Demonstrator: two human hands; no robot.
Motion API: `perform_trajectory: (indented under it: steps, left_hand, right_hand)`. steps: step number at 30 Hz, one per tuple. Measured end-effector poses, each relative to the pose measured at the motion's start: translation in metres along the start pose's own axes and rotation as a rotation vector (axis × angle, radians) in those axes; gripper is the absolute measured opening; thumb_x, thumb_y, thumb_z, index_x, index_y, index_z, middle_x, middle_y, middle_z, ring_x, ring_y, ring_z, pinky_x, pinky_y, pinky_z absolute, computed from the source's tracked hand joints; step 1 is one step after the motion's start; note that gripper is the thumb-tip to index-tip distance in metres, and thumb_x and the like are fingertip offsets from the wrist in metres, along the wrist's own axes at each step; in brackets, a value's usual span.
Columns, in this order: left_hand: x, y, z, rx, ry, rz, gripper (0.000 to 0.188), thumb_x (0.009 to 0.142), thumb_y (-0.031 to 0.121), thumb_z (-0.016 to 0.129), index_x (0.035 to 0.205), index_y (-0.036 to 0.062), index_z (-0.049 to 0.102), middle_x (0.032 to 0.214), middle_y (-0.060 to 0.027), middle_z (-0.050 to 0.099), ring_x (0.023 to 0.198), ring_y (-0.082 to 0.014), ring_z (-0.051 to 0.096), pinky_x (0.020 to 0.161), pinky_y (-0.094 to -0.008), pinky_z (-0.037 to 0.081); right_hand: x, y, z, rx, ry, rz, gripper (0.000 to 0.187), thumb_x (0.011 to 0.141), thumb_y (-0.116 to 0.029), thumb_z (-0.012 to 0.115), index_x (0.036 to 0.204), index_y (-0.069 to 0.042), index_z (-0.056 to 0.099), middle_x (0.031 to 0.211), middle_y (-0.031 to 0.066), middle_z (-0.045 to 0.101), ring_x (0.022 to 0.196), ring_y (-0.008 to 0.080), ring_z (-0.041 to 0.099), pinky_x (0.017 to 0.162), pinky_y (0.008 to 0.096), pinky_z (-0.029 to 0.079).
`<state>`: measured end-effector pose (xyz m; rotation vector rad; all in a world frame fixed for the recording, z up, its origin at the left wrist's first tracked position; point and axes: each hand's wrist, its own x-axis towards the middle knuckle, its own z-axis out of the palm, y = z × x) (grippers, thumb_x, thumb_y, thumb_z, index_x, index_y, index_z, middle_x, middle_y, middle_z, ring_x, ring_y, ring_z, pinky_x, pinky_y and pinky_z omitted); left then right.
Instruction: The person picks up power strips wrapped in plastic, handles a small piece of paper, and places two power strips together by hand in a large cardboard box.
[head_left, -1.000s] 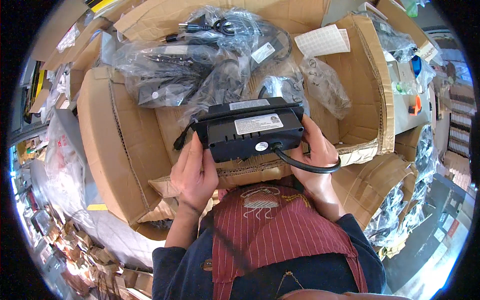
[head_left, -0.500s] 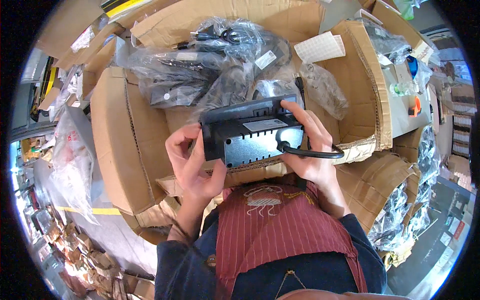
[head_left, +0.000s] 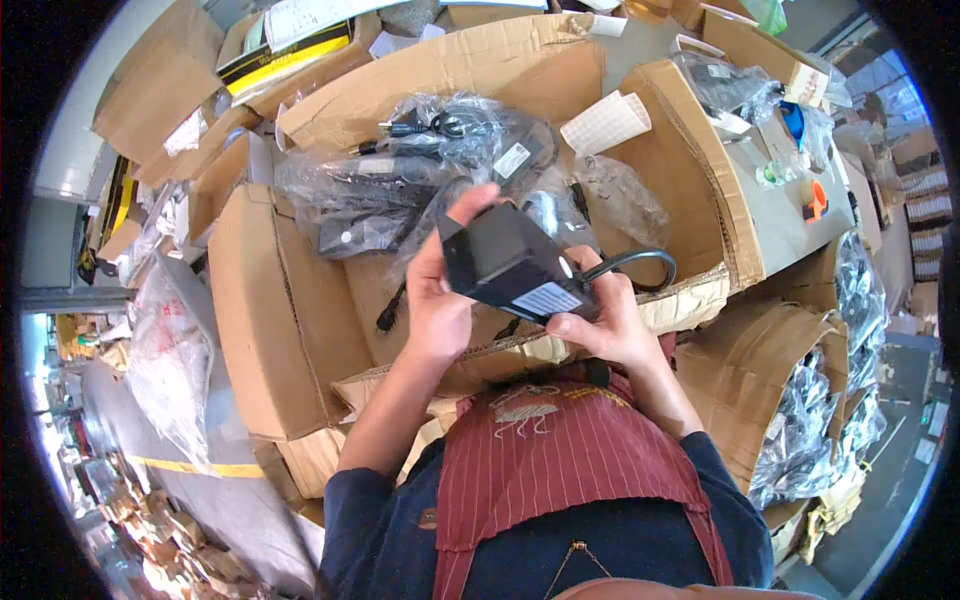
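Observation:
A black, box-shaped electrical device with a white label is held up over the near edge of an open cardboard box. Around its left end are the fingers of my left hand. My right hand grips the right end, thumb near the label. From that end a thick black cord loops out to the right. Bagged black electrical units with cords lie inside the box beyond my hands. The device's far side is hidden.
White perforated sheets lean in the box's far right corner, above a clear plastic bag. Another carton with bagged items stands at the right. An orange tape-like ring rests on the grey surface. Crumpled plastic lies at the left.
The device has been turned and tilted, so its slotted metal face is now out of sight and a black end and the label show. Both hands have shifted their hold. The view has moved slightly.

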<state>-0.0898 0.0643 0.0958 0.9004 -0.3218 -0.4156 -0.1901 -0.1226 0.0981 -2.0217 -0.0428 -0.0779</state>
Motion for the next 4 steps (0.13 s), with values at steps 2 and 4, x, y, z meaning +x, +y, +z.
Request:
perform_trajectory:
  steps: [2, 4]
  left_hand:
    - [-0.007, -0.015, -0.007, 0.129, -0.088, -0.029, 0.057, 0.083, -0.005, 0.068, 0.137, -0.0009, 0.051, 0.135, -0.0052, 0.055, 0.116, -0.011, 0.054, 0.097, -0.0252, 0.042]
    - [-0.009, -0.024, -0.001, 0.146, -0.059, -0.002, 0.054, 0.089, 0.001, 0.068, 0.139, 0.0025, 0.051, 0.134, -0.0018, 0.055, 0.113, -0.0089, 0.053, 0.095, -0.0213, 0.04]
  right_hand:
    - [-0.001, 0.003, 0.001, 0.375, -0.032, 0.059, 0.059, 0.084, -0.042, 0.076, 0.118, 0.0, 0.052, 0.084, 0.0113, 0.065, 0.075, 0.0216, 0.068, 0.07, 0.0339, 0.052]
    - [-0.006, -0.005, 0.001, 0.615, 0.023, 0.145, 0.053, 0.087, -0.044, 0.072, 0.115, -0.003, 0.054, 0.085, 0.0077, 0.064, 0.071, 0.0185, 0.066, 0.068, 0.0333, 0.052]
